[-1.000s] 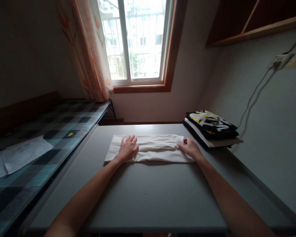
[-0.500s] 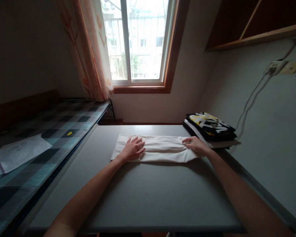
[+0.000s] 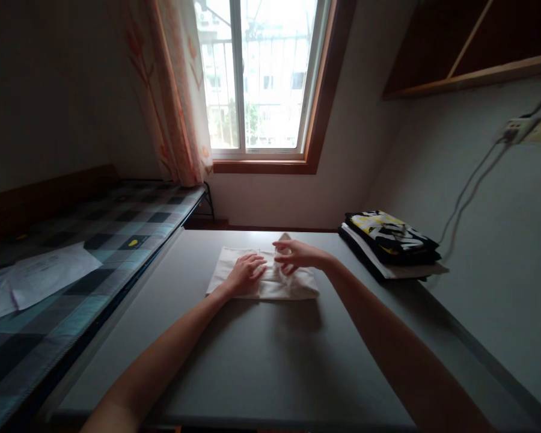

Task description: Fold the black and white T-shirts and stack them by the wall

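A white cloth [image 3: 225, 264] lies folded on the grey table [image 3: 252, 361], its right part doubled over toward the left. My left hand [image 3: 247, 270] rests on the cloth's left half with the fingers a little apart. Over the right half is my right hand [image 3: 291, 255], its fingers curled at the folded-over part, which stands up slightly beneath and behind them. Blur and the hand itself hide part of that fold.
Folded dark clothes [image 3: 392, 240] with a yellow and white print sit stacked at the table's back right. To the left, a checked bed [image 3: 157, 210] holds papers [image 3: 49, 273]. A window [image 3: 270, 78] is beyond the table.
My right hand has moved left, carrying the cloth's right end over toward my left hand, so the cloth is shorter. My left hand stays on the cloth. The view has shifted slightly.
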The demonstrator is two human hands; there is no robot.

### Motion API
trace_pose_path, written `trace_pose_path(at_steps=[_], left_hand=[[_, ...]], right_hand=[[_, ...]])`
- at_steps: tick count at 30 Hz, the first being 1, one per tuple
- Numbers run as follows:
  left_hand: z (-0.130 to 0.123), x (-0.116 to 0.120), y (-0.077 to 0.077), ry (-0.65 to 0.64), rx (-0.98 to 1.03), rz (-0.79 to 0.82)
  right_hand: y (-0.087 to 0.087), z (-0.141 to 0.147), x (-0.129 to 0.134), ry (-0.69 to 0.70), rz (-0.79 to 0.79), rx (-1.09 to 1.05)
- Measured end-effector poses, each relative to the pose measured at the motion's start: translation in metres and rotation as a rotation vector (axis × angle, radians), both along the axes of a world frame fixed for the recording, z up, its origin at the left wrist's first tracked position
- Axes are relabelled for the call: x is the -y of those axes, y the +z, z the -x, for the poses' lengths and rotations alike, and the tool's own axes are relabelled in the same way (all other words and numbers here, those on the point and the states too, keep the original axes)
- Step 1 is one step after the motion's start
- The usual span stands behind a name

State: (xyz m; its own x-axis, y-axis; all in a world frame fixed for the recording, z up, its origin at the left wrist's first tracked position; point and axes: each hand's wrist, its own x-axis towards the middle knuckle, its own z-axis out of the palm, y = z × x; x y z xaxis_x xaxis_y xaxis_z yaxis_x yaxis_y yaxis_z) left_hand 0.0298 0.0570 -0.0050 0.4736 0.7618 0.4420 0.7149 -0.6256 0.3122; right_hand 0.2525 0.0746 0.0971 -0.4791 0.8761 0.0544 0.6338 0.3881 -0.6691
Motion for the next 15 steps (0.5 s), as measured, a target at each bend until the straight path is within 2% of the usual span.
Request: trace_pose_path(at_steps=[2, 5, 9, 12, 15], left_hand=[[0.000, 0.000, 0.000, -0.002, 0.012, 0.014], [0.000, 0.001, -0.001, 0.005, 0.003, 0.026], [-0.002, 0.005, 0.003, 0.020, -0.009, 0.003], [-0.004, 0.011, 0.012, -0.082, -0.030, -0.053], [-0.008, 0.018, 0.019, -0.232, -0.097, -0.086]], right_hand=[[-0.010, 0.008, 0.005, 0.068, 0.047, -0.032], [-0.025, 0.000, 0.006, 0.086, 0.031, -0.038], [-0.046, -0.021, -0.001, -0.124, -0.182, -0.022], [-0.059, -0.028, -0.006, -0.210, -0.300, 0.071], [-0.068, -0.025, -0.013, -0.227, -0.295, 0.211]])
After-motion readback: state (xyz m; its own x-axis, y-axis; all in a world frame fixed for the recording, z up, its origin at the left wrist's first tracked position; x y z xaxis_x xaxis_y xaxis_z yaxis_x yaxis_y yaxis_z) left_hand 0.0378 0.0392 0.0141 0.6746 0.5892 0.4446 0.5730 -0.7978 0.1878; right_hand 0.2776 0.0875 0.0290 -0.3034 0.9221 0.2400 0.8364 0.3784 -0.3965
